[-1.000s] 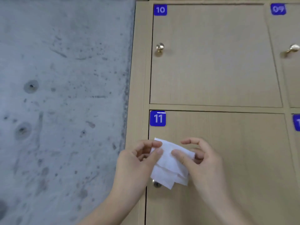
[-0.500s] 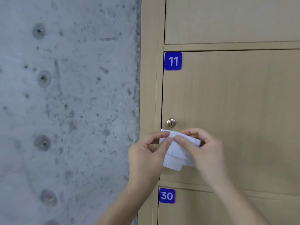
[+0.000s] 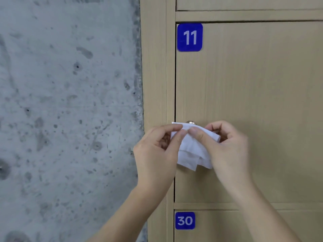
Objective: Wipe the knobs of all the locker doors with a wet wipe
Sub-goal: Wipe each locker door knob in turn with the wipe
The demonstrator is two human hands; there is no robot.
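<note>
Wet wipe, white and folded into several layers, pinched along its top edge by both hands at centre frame, lower corners hanging loose and uneven. Left hand closed on the wipe's upper left part, thumb and forefinger pressed together over the fabric, remaining fingers curled behind. Right hand closed on the upper right part, thumb laid flat across the front, forefinger hooked over the top edge, other fingers tucked in. Thumb tips almost touching at the middle of the wipe. Just above the top edge, a small metal knob, only its upper rim showing, the rest hidden behind the wipe; contact between wipe and knob impossible to tell. Behind the hands, the pale wood-grain locker door filling the right of the frame, with a blue label "11" at its upper left corner. Below, at lower centre, a second blue label "30" on the next door down. Bare forearms rising from the bottom edge. Left half of the frame taken up by a mottled grey concrete wall.
</note>
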